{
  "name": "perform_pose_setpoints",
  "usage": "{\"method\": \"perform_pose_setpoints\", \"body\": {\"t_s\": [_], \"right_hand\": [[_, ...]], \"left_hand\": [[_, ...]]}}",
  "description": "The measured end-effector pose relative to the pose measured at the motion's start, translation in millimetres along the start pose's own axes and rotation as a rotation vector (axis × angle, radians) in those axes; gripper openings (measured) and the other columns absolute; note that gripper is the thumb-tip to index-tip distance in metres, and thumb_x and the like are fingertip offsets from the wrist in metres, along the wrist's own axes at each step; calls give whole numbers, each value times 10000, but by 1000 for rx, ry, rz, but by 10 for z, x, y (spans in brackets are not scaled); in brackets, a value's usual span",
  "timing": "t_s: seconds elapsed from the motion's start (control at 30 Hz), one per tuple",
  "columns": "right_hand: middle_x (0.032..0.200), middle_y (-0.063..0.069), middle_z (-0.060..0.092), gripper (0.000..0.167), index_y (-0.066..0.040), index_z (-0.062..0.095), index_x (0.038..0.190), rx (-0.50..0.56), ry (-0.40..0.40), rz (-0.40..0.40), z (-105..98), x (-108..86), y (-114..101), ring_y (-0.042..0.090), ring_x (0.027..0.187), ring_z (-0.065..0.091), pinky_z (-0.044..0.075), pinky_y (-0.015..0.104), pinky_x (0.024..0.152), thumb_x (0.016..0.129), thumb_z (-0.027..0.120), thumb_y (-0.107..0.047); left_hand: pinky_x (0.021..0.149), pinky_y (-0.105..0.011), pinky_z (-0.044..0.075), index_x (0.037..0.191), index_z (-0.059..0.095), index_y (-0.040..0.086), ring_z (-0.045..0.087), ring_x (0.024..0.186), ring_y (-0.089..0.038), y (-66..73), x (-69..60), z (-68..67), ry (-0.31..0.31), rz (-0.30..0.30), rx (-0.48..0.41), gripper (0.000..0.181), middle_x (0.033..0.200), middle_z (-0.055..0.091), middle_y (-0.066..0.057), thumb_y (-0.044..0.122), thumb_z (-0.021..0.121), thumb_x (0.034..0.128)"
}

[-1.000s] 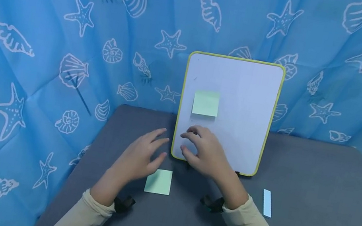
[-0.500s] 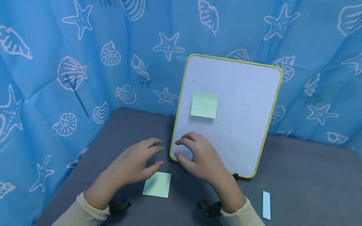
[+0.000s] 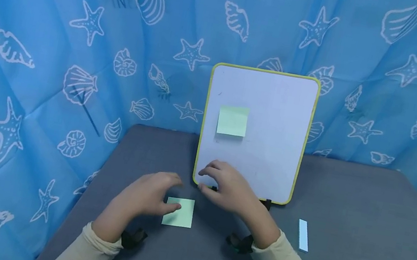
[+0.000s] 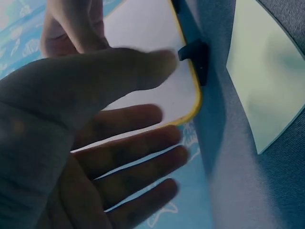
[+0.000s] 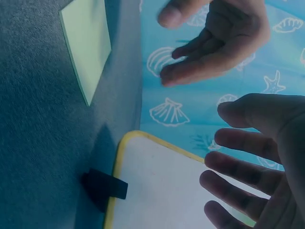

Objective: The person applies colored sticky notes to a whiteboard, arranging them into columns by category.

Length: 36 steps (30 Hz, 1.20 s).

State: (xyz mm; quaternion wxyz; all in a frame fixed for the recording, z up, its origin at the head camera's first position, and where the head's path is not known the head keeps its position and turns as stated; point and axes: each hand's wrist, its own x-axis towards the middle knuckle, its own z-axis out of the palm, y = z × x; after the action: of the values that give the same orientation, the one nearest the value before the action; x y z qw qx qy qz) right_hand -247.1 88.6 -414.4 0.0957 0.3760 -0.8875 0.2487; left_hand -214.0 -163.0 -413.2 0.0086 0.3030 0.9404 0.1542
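A pad of pale green sticky notes (image 3: 182, 218) lies on the dark grey table. Over its left and upper part hovers my left hand (image 3: 144, 195), holding nothing, thumb apart from the loosely bent fingers. In the left wrist view the pad (image 4: 267, 71) is at the right, away from the fingers. My right hand (image 3: 229, 187) is raised in front of the whiteboard's (image 3: 266, 159) lower left part, also holding nothing, its fingers relaxed. One green sticky note (image 3: 233, 121) is stuck on the board's left half. The right wrist view shows both hands apart, fingers spread.
The yellow-rimmed whiteboard stands upright on black feet (image 3: 267, 203) at the table's back. A narrow light blue strip (image 3: 303, 235) lies on the table (image 3: 364, 222) to the right. Behind hangs a blue curtain (image 3: 194, 20) with white shells and starfish.
My left hand has come down and slightly left, closer over the green pad. The right hand has dropped a little. The whole head view has shifted slightly; the sticky notes stay in place.
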Motion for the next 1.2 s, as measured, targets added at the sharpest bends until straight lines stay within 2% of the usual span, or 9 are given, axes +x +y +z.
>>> {"method": "perform_pose_setpoints", "body": {"t_s": [0.13,0.3,0.47,0.57,0.8,1.0,1.1,1.2], "right_hand": [[1159,83,737,270,-88,780,1185,4,-73,4,64,-27,-53,244,1050,708,597,415,890,970,791,-251],[1153,66,728,318,-84,777,1205,5,-182,6,136,-27,-132,215,1032,701,596,398,883,963,804,-290],[1154,73,722,357,-67,781,1207,8,-308,1,224,-40,-166,191,982,689,589,336,835,951,817,-313],[1171,68,728,373,-68,784,1200,2,-349,-2,272,-50,-193,180,978,689,580,307,821,946,822,-339],[1185,38,717,418,-87,790,1197,-45,-379,39,375,-69,-232,128,952,646,566,294,810,913,850,-389],[1150,7,708,430,-97,785,1175,-79,-425,21,484,-106,-239,68,884,612,547,246,771,890,866,-409],[1158,6,696,447,-102,773,1194,-83,-427,11,493,-81,-254,59,850,582,523,241,740,887,867,-413],[1170,7,685,457,-103,770,1198,-95,-428,7,486,-55,-265,53,837,556,511,234,730,877,878,-410]], "left_hand": [[896,-454,585,1245,742,73,701,1095,-261,-12,-8,33,-117,-30,-55,462,1229,715,-57,307,891,876],[886,-431,580,1211,760,91,686,1066,-216,10,-4,51,-180,-91,-58,503,1213,705,-33,335,943,812],[829,-392,573,1175,778,88,658,973,-172,16,12,79,-206,-105,-39,519,1159,701,-28,345,972,767],[794,-375,562,1161,780,81,632,922,-156,12,21,98,-224,-103,-40,544,1127,702,-34,353,988,739],[800,-376,559,1174,772,75,619,915,-159,-10,10,162,-261,-132,-39,613,1124,699,-50,373,1014,695],[758,-347,544,1146,774,71,585,856,-133,-12,-37,225,-294,-168,-35,603,1087,690,-41,372,1016,683],[743,-340,535,1125,776,69,569,834,-129,-5,-32,204,-281,-190,-22,582,1070,683,-33,352,1018,677],[725,-333,528,1111,779,67,561,815,-133,0,-19,180,-255,-184,-5,566,1053,673,-34,335,1020,675]]}}
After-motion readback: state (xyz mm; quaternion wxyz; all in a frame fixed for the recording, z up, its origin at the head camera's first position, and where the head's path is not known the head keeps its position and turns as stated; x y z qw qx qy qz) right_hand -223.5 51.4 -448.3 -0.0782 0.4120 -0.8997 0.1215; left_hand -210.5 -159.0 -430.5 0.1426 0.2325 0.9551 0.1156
